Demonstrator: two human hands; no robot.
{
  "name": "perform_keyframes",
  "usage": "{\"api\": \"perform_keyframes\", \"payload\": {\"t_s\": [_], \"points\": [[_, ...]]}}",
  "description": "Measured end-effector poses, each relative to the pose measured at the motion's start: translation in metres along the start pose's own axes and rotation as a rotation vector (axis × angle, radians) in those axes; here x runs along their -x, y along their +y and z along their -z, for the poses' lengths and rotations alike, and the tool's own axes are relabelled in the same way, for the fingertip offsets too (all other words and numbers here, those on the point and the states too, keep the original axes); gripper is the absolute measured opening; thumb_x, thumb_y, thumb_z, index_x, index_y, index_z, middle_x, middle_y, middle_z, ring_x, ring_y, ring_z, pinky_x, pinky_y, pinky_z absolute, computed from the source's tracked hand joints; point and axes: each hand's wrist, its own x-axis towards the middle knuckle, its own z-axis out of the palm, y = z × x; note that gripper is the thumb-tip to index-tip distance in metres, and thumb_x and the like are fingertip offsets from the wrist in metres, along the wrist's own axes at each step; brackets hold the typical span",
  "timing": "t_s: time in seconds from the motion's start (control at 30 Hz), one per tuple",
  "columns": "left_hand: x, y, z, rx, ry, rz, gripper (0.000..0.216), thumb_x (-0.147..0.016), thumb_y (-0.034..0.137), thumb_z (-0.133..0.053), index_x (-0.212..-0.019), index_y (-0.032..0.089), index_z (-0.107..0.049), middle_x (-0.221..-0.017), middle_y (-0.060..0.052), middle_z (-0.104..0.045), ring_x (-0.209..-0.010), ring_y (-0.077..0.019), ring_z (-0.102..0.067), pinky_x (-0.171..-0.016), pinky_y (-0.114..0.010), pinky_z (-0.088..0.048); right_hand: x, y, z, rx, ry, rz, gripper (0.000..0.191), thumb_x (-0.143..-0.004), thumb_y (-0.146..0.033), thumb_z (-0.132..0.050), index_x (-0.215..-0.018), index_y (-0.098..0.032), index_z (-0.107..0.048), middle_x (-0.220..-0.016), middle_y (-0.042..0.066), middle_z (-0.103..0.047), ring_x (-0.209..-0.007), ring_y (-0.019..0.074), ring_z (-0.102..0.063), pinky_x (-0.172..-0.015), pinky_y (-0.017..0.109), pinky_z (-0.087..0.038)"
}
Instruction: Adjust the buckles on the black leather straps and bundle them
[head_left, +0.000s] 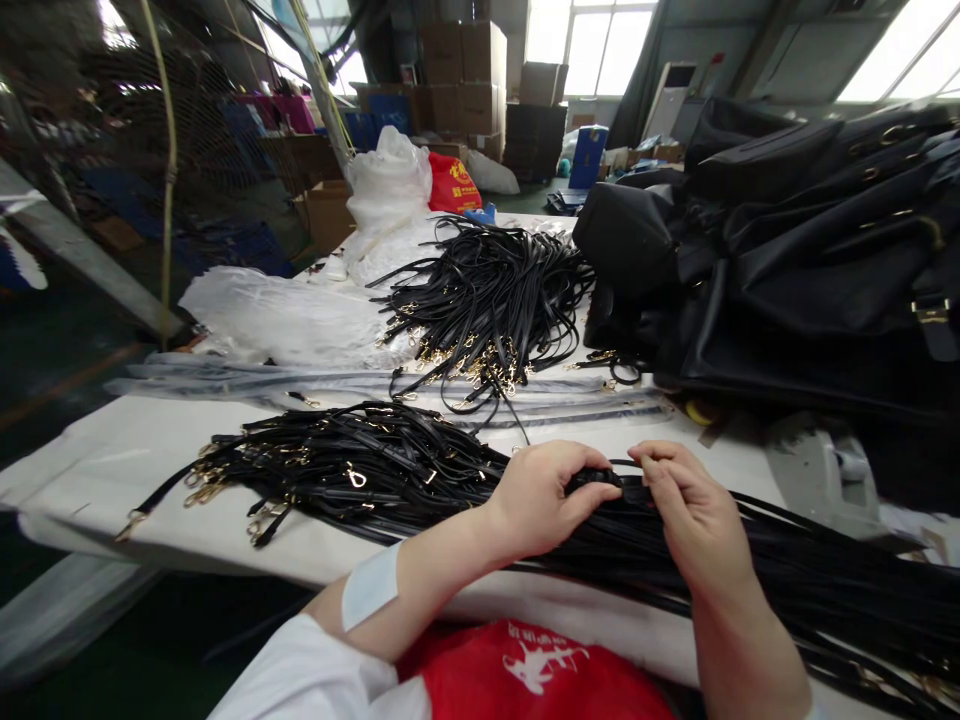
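Note:
My left hand (551, 497) is closed round a small black bundle (594, 478), which looks like coiled strap; its far side is hidden by my fingers. Just to the right, my right hand (686, 500) pinches a thin black strap (624, 463) that runs toward the bundle. Beneath both hands lies a long pile of black straps (360, 450) with gold-coloured clips at its left end, stretching away to the right edge. Beyond it sits a second heap of thin black straps (487, 290), with gold clips (480, 360) gathered at its near side.
Black bags (810, 250) are piled high at the right. Clear plastic bags (292, 310) lie at the left of the white table (97, 450), and wrapped strips (225, 380) cross its middle. A pale grey device (825, 465) stands right of my hands. A metal pole rises at the left.

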Motion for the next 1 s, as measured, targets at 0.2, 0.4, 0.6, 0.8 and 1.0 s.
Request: {"api": "perform_keyframes", "payload": {"t_s": [0.2,0.4,0.6,0.8,1.0], "points": [[0.001,0.003,-0.003,0.031,0.014,0.048,0.023,-0.086,0.037,-0.072,-0.101,0.019,-0.075,-0.095,-0.005,-0.077,-0.084,-0.0187,-0.07,-0.078,-0.027,-0.054,-0.001,0.002,-0.003,0.084,0.03,0.004,0.034,-0.098,-0.035,-0.054,-0.068,-0.021,-0.061,-0.095,0.005,-0.066,-0.09,0.0192,-0.061,-0.078,0.031,-0.043],[0.002,0.004,-0.006,0.07,0.027,0.054,0.024,-0.08,0.035,-0.079,-0.097,0.018,-0.075,-0.088,-0.004,-0.077,-0.076,-0.0173,-0.07,-0.074,-0.026,-0.054,0.001,-0.002,-0.011,0.084,0.087,0.054,0.034,-0.099,-0.032,-0.054,-0.067,-0.021,-0.061,-0.088,0.003,-0.066,-0.085,0.0185,-0.061,-0.088,0.035,-0.042],[0.004,0.005,-0.015,0.109,0.07,0.077,0.025,-0.076,0.036,-0.083,-0.092,0.018,-0.075,-0.085,-0.004,-0.077,-0.073,-0.0172,-0.069,-0.072,-0.027,-0.053,0.007,0.0,-0.024,-0.035,0.082,-0.007,0.031,-0.1,-0.033,-0.051,-0.075,-0.021,-0.065,-0.086,0.003,-0.064,-0.084,0.0191,-0.06,-0.085,0.034,-0.044],[0.0,-0.001,-0.012,0.138,0.069,0.097,0.023,-0.076,0.035,-0.082,-0.089,0.017,-0.076,-0.078,-0.002,-0.076,-0.065,-0.0141,-0.065,-0.062,-0.024,-0.048,0.013,0.002,-0.019,-0.165,-0.085,-0.02,0.029,-0.102,-0.033,-0.046,-0.084,-0.021,-0.066,-0.101,0.007,-0.064,-0.094,0.0203,-0.059,-0.084,0.031,-0.046],[0.0,-0.005,-0.013,0.161,0.031,0.112,0.021,-0.076,0.035,-0.081,-0.086,0.018,-0.076,-0.075,-0.001,-0.075,-0.064,-0.0138,-0.064,-0.062,-0.024,-0.046,0.017,0.006,-0.01,-0.221,-0.176,-0.11,0.027,-0.097,-0.035,-0.055,-0.078,-0.021,-0.066,-0.106,0.008,-0.063,-0.102,0.0221,-0.059,-0.089,0.033,-0.047]]}}
